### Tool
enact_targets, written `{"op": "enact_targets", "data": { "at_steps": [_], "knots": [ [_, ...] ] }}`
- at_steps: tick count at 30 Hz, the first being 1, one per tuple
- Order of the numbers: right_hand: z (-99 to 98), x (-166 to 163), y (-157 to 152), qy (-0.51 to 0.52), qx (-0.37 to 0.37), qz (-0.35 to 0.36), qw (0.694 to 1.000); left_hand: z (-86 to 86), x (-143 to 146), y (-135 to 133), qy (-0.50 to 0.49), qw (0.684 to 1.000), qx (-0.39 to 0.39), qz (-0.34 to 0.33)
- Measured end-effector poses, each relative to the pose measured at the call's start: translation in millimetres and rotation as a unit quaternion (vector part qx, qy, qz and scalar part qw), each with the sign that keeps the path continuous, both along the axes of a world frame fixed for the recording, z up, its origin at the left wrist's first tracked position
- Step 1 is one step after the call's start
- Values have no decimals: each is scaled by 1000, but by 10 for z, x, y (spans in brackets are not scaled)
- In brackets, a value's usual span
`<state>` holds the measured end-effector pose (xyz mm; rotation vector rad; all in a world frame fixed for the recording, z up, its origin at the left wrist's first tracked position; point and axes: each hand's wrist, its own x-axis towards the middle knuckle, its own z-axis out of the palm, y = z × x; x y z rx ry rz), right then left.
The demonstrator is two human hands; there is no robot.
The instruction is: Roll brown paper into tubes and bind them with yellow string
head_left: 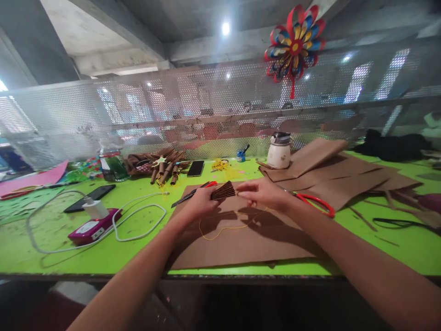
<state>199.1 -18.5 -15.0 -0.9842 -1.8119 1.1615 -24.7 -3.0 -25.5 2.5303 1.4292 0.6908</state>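
My left hand (203, 201) is closed on a strip of brown paper folded into tight pleats (223, 191), whose fanned end points to the right. Just beside that end, my right hand (260, 193) has its fingers pinched together. A thin yellow thread (220, 231) loops beneath both hands and runs up to the right hand's curled fingers; the exact grip is too small to see. Under the hands lies a large brown paper sheet (248, 248). A dark blade-like tool (186, 196) and a red-handled item (211, 184) lie close behind my left hand.
Red-handled scissors (317, 204) and stacked brown paper (330, 168) lie right. Behind stand a white bottle (278, 154), a blue jar (240, 156), a phone (196, 168) and rolled brown paper pieces (167, 170). A purple power strip (94, 227) with a white cable (141, 238) is left.
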Motion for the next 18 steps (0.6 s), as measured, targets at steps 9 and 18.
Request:
{"op": "enact_targets", "data": {
  "at_steps": [9, 18],
  "knots": [
    [184, 377, 56, 13, 18, 109, 994, 45, -7, 8, -7, 999, -3, 53],
    [156, 159, -56, 214, -52, 162, 962, -99, 74, 20, -98, 995, -26, 14]
  ]
}}
